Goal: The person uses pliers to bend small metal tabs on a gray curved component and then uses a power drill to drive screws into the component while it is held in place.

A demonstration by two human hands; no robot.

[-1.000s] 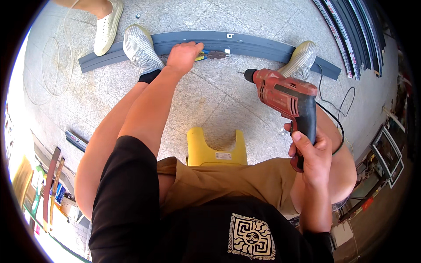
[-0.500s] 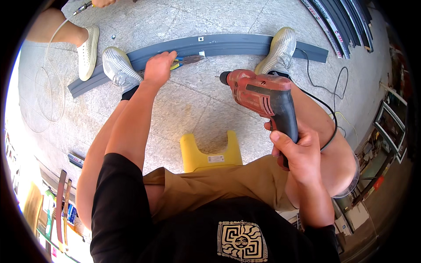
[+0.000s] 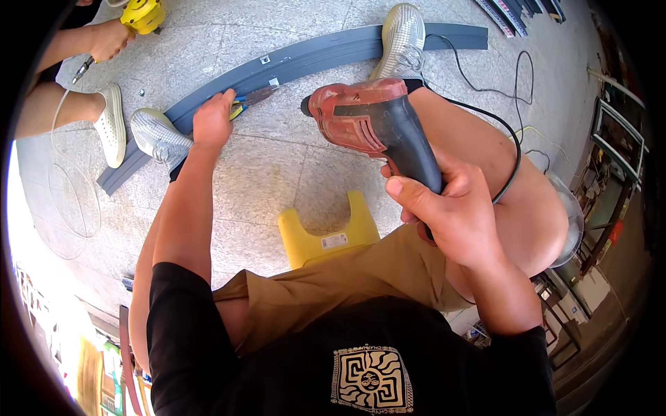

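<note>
My right hand (image 3: 451, 211) is wrapped round the handle of a red and black power drill (image 3: 361, 118), held above my right leg with its chuck pointing left. My left hand (image 3: 214, 119) is closed round pliers (image 3: 244, 104) with yellow and blue handles, at the near edge of a long grey metal profile (image 3: 305, 58). The dark jaws of the pliers meet a small light-coloured piece (image 3: 274, 82) at that edge. A small square plate (image 3: 264, 60) sits higher on the profile. Both my shoes rest on the profile, and the drill's tip is apart from it.
At upper left, a co-worker's hand (image 3: 109, 39) holds a yellow air tool (image 3: 142, 15) with a thin hose; their white shoe (image 3: 111, 125) is beside the profile's end. A yellow stool (image 3: 298, 243) stands between my legs. The drill's black cord (image 3: 517, 163) runs over the right side.
The view has turned, shifting the floor and profile. The drill shows farther left and higher. More of the co-worker's hand and the yellow air tool have come into view. Both my grips are unchanged.
</note>
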